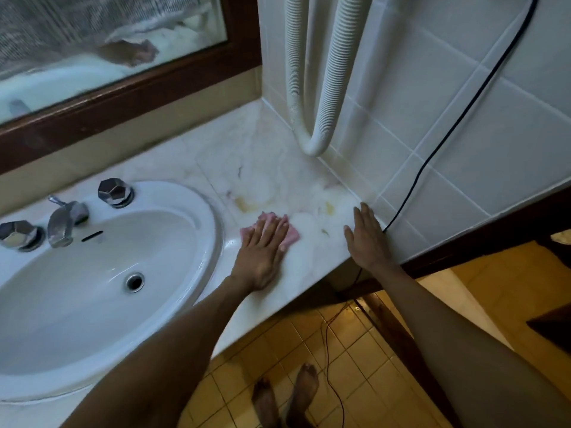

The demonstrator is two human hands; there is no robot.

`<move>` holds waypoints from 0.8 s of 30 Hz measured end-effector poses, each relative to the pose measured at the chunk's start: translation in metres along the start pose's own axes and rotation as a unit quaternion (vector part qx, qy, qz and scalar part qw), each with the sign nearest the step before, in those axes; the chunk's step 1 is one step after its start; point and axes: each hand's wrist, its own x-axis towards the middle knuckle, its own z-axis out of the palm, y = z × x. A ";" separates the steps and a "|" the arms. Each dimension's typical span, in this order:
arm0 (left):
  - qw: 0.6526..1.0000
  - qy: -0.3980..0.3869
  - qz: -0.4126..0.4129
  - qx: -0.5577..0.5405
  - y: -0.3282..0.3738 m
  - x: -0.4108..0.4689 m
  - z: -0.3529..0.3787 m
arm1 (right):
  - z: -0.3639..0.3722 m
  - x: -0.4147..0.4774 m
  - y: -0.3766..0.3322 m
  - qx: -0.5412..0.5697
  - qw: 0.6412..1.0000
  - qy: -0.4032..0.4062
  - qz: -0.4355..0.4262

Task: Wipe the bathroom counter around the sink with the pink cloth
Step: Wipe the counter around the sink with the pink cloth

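Currently we wipe the bench [262, 156] near its front edge: left hand [262, 245], flat, presses the pink cloth [292, 234]; right hand [366, 236] rests flat. Next, probably the rear corner.

The pale marble counter [262, 156] has an oval white sink [213, 217] set into its nine o'clock side. A pink cloth [292, 234] lies flat just off the sink's three o'clock rim, under the left hand [262, 251]. The right hand [367, 239] rests flat at the cloth's three o'clock. What look like yellowish stains [244, 203] mark the stone at the cloth's eleven.
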 end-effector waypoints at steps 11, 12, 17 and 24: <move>0.993 -0.016 0.115 0.029 -0.003 -0.016 -0.003 | 0.001 0.006 0.005 -0.003 0.999 0.004 -0.044; 0.995 -0.006 0.091 0.042 -0.013 -0.010 -0.005 | 0.001 0.007 0.006 -0.007 0.999 0.003 -0.050; 0.995 0.034 -0.096 0.003 0.019 0.043 0.007 | 0.009 0.011 0.010 0.007 0.998 0.017 -0.063; 0.993 0.005 0.120 -0.001 0.041 0.025 0.015 | 0.025 -0.005 0.023 0.013 0.996 0.076 -0.048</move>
